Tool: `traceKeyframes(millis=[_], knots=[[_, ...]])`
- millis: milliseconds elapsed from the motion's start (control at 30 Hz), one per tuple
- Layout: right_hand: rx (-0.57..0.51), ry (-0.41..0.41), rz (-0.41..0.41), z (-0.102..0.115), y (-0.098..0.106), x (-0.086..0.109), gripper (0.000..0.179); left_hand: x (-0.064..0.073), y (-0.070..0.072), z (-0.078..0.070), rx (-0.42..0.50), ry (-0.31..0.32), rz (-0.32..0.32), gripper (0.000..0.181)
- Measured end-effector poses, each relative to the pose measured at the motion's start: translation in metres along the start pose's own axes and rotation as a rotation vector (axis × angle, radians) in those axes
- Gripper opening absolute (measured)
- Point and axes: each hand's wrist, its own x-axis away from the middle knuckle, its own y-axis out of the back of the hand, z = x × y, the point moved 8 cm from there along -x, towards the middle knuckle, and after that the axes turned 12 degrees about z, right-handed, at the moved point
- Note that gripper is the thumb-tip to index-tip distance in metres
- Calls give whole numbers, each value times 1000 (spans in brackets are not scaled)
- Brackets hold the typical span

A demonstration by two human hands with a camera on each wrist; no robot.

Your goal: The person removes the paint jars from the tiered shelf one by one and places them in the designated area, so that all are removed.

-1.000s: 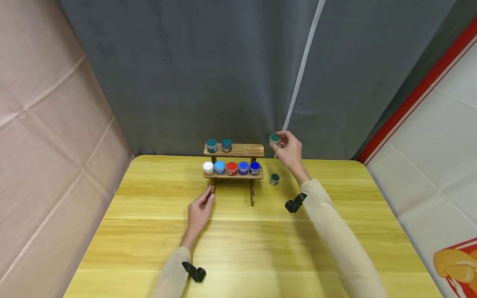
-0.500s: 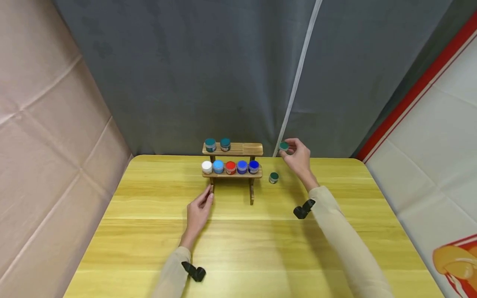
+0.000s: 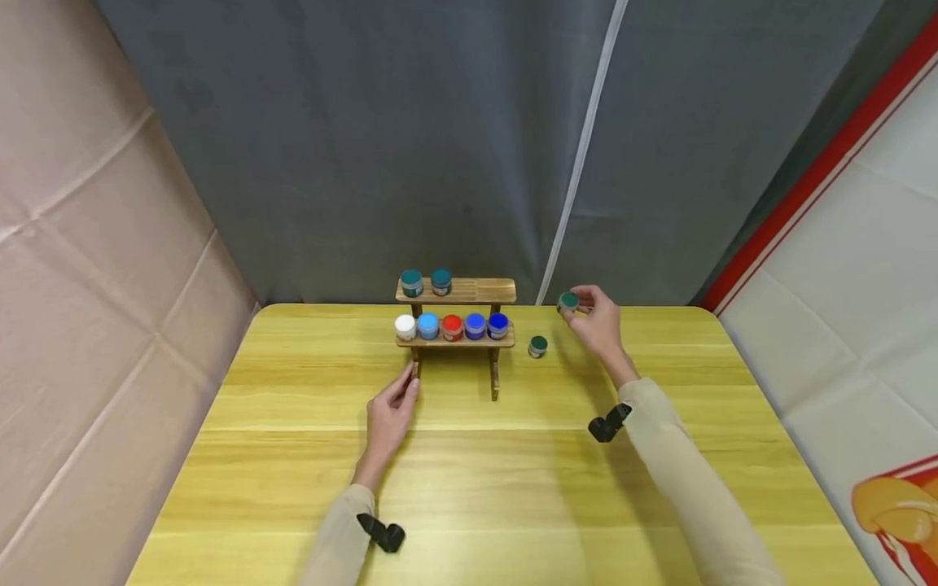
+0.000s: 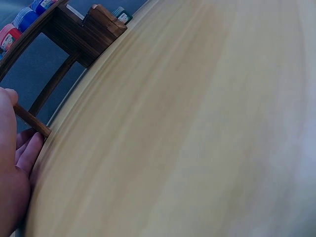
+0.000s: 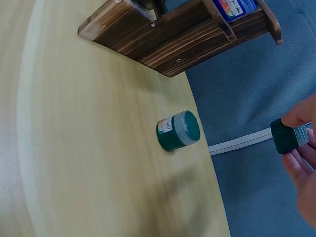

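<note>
My right hand [image 3: 599,327] pinches a small green paint jar [image 3: 567,302] between thumb and fingers, held above the table to the right of a two-tier wooden rack [image 3: 458,342]. A second dark green paint jar [image 5: 178,131] stands upright on the table between that hand and the rack. With thumb and fingers, my left hand [image 3: 388,417] grips the foot of the rack's left leg [image 4: 32,120]. Two teal jars [image 3: 426,282] sit on the left part of the upper shelf. The lower shelf bears a row of white, light blue, red [image 3: 452,327], violet-blue and dark blue jars.
The yellow wood-grain table [image 3: 469,488] ends at a grey curtain [image 3: 366,163] just behind the rack. A white strip [image 3: 582,155] runs down the curtain. Pale cloth walls stand at the left and right sides.
My right hand has moved right and down, away from the upper shelf, carrying the green paint jar. My left hand keeps its grip on the rack leg.
</note>
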Motion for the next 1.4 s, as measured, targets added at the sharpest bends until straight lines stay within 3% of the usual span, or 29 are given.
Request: traceKeyframes(millis=[333,433,633,1167,1400], knots=[[13,-22,35,-19,-10,11,36,-2,0,1,8,2,4,37],[15,-28,36,-25,-13,14,36,-3,-1,7,8,7,6,37],[20,-43,33,-33,-19,20,36,-1,-1,-1,13,4,16,37],[36,-142,55,-65,-34,31,36,-2,-1,1,13,0,0,37],[73,-139,32,-74,-40,34,34,-1,-1,-2,9,-9,9,37]])
